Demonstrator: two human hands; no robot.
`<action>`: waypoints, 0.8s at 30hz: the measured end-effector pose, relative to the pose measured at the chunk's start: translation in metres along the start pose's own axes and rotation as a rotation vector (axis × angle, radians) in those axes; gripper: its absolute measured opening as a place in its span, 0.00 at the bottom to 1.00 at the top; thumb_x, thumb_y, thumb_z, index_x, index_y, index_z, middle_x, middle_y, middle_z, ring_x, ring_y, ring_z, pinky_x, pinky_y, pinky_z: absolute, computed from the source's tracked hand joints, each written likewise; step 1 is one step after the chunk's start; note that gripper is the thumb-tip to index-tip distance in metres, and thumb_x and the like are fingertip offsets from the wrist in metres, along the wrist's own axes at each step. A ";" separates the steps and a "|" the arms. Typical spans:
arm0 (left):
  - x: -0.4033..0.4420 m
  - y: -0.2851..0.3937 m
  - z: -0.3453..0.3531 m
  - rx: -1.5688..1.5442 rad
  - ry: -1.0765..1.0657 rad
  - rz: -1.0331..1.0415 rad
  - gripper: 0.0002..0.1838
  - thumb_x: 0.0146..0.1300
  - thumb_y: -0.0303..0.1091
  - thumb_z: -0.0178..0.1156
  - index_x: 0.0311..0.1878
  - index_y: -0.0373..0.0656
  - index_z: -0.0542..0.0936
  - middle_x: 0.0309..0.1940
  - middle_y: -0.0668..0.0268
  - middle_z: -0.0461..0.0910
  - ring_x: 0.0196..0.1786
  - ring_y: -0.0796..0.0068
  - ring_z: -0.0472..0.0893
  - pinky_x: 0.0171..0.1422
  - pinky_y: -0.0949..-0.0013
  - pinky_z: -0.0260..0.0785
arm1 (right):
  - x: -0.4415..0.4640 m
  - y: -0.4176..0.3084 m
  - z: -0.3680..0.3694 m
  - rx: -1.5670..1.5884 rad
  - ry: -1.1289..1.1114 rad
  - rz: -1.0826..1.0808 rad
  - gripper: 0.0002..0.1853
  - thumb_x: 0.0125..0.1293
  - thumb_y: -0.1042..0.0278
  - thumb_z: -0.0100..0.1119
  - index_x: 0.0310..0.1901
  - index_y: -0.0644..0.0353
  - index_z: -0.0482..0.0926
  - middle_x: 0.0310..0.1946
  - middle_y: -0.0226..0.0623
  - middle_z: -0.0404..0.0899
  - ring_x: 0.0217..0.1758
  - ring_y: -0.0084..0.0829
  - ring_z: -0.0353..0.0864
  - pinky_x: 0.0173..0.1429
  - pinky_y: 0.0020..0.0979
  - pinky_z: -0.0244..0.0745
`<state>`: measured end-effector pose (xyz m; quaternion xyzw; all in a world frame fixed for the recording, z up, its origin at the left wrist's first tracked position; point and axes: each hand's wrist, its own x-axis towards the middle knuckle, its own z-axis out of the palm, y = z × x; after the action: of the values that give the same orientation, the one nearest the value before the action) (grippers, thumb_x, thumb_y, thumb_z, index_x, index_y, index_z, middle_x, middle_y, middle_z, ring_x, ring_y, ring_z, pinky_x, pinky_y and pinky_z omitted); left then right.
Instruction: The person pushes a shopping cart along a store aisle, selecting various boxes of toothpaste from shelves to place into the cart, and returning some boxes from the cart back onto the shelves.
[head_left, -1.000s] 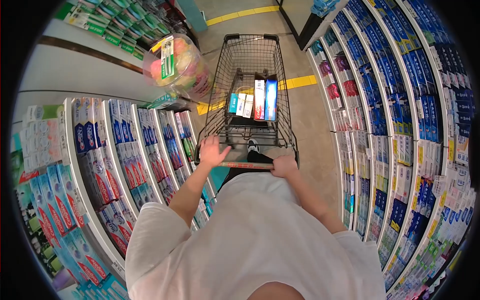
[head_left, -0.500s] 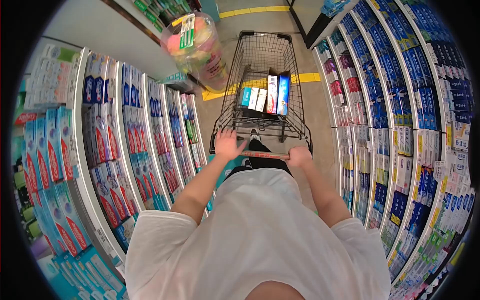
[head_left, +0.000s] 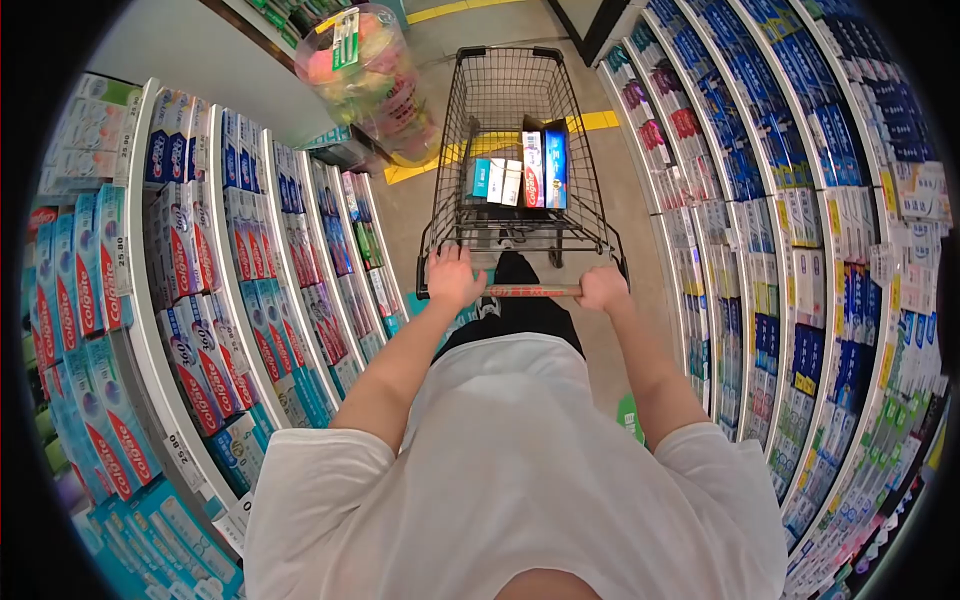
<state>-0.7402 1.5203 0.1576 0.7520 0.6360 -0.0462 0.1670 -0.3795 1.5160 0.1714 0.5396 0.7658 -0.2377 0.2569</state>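
A black wire shopping cart [head_left: 508, 51] stands in front of me, its reddish-brown handle [head_left: 530, 291] crossing before my waist. My left hand [head_left: 455, 277] lies on the handle's left end with fingers stretched forward. Around the right end, the fingers of my right hand [head_left: 604, 289] are wrapped. Inside the basket, a red-and-white Colgate box [head_left: 531, 172] stands beside a blue box [head_left: 555, 168]. To their left are a teal box [head_left: 481, 180] and a white box [head_left: 505, 183]. Other lettering on them is too small to read.
Shelves of toothpaste boxes [head_left: 205, 375] line my left side, and more shelves [head_left: 765, 130] of boxed goods curve along my right. A clear round bin [head_left: 385, 95] of colourful items stands ahead on the left. Yellow tape [head_left: 598, 121] marks the floor beyond the cart.
The view has shifted slightly, so the cart and the clear bin appear higher and a little further left. My feet have changed position. Both hands stay at the handle.
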 end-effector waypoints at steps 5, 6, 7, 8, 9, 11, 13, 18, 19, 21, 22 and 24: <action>-0.016 0.007 0.003 0.011 -0.030 -0.002 0.40 0.69 0.57 0.60 0.76 0.36 0.76 0.71 0.51 0.79 0.80 0.54 0.70 0.90 0.43 0.49 | -0.016 -0.004 0.012 -0.030 0.037 0.000 0.20 0.60 0.44 0.67 0.37 0.53 0.94 0.38 0.48 0.92 0.46 0.51 0.93 0.54 0.50 0.87; -0.019 0.009 0.005 0.009 -0.028 0.001 0.40 0.69 0.57 0.60 0.76 0.36 0.76 0.71 0.51 0.79 0.80 0.54 0.70 0.90 0.43 0.49 | -0.018 -0.004 0.014 -0.032 0.038 0.004 0.20 0.60 0.44 0.67 0.37 0.53 0.94 0.38 0.48 0.92 0.46 0.51 0.93 0.54 0.50 0.87; -0.022 0.010 0.008 0.027 -0.012 0.002 0.40 0.69 0.56 0.60 0.76 0.36 0.76 0.70 0.51 0.79 0.80 0.53 0.70 0.89 0.42 0.49 | -0.018 -0.004 0.018 -0.047 0.024 0.000 0.20 0.60 0.43 0.67 0.38 0.52 0.94 0.38 0.48 0.92 0.46 0.50 0.92 0.54 0.50 0.87; -0.026 0.012 0.010 0.043 0.002 0.001 0.40 0.69 0.55 0.59 0.76 0.35 0.76 0.70 0.51 0.79 0.80 0.53 0.70 0.89 0.42 0.49 | -0.019 -0.002 0.022 -0.063 0.007 -0.005 0.21 0.60 0.42 0.68 0.38 0.52 0.94 0.37 0.48 0.92 0.45 0.50 0.92 0.54 0.50 0.87; -0.028 0.014 0.011 0.040 0.004 0.002 0.40 0.69 0.55 0.59 0.76 0.35 0.76 0.70 0.51 0.79 0.80 0.53 0.70 0.89 0.42 0.49 | -0.021 0.001 0.025 -0.066 0.006 -0.002 0.21 0.60 0.42 0.68 0.38 0.52 0.94 0.37 0.48 0.92 0.45 0.50 0.92 0.54 0.50 0.87; -0.033 0.020 0.007 0.061 -0.016 0.008 0.39 0.68 0.55 0.60 0.73 0.34 0.77 0.69 0.50 0.78 0.78 0.54 0.71 0.87 0.43 0.53 | -0.025 0.003 0.026 -0.026 -0.024 0.000 0.21 0.60 0.41 0.68 0.37 0.51 0.93 0.37 0.47 0.92 0.45 0.50 0.92 0.53 0.50 0.87; -0.035 0.024 0.001 0.032 -0.050 0.007 0.39 0.68 0.55 0.60 0.74 0.34 0.76 0.70 0.49 0.78 0.78 0.53 0.71 0.87 0.42 0.52 | -0.028 0.007 0.026 -0.019 -0.023 -0.021 0.21 0.60 0.41 0.68 0.36 0.51 0.93 0.37 0.47 0.91 0.45 0.50 0.92 0.53 0.50 0.87; -0.041 0.037 0.016 0.021 -0.014 0.016 0.40 0.66 0.52 0.59 0.74 0.32 0.75 0.69 0.48 0.77 0.76 0.50 0.71 0.86 0.39 0.52 | -0.038 0.017 0.024 0.015 -0.002 -0.071 0.21 0.59 0.39 0.68 0.34 0.51 0.92 0.35 0.47 0.91 0.44 0.51 0.92 0.51 0.51 0.86; -0.041 0.041 0.015 0.012 -0.014 0.010 0.39 0.66 0.51 0.60 0.74 0.32 0.75 0.69 0.48 0.77 0.76 0.50 0.71 0.86 0.39 0.52 | -0.038 0.021 0.025 0.023 -0.009 -0.081 0.22 0.59 0.38 0.68 0.34 0.51 0.92 0.33 0.46 0.90 0.43 0.51 0.92 0.51 0.52 0.86; -0.039 0.051 0.014 0.002 -0.010 0.010 0.39 0.66 0.50 0.60 0.74 0.31 0.76 0.69 0.48 0.77 0.76 0.49 0.70 0.86 0.39 0.52 | -0.037 0.033 0.027 0.029 -0.012 -0.084 0.23 0.58 0.37 0.68 0.34 0.51 0.92 0.32 0.46 0.90 0.42 0.52 0.91 0.50 0.52 0.86; -0.039 0.055 0.016 -0.005 -0.005 0.007 0.40 0.65 0.50 0.61 0.74 0.31 0.75 0.68 0.47 0.77 0.76 0.48 0.70 0.86 0.38 0.51 | -0.037 0.038 0.027 0.030 -0.004 -0.108 0.23 0.58 0.37 0.68 0.33 0.51 0.92 0.32 0.46 0.90 0.40 0.52 0.91 0.49 0.52 0.86; -0.039 0.065 0.020 -0.014 0.008 0.034 0.40 0.64 0.50 0.61 0.73 0.30 0.75 0.68 0.46 0.77 0.76 0.47 0.70 0.86 0.38 0.51 | -0.041 0.051 0.028 0.036 0.015 -0.102 0.23 0.58 0.36 0.68 0.33 0.51 0.92 0.31 0.46 0.90 0.39 0.52 0.91 0.48 0.52 0.86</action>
<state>-0.6814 1.4685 0.1627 0.7616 0.6242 -0.0360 0.1704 -0.3159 1.4844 0.1724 0.5061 0.7899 -0.2601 0.2288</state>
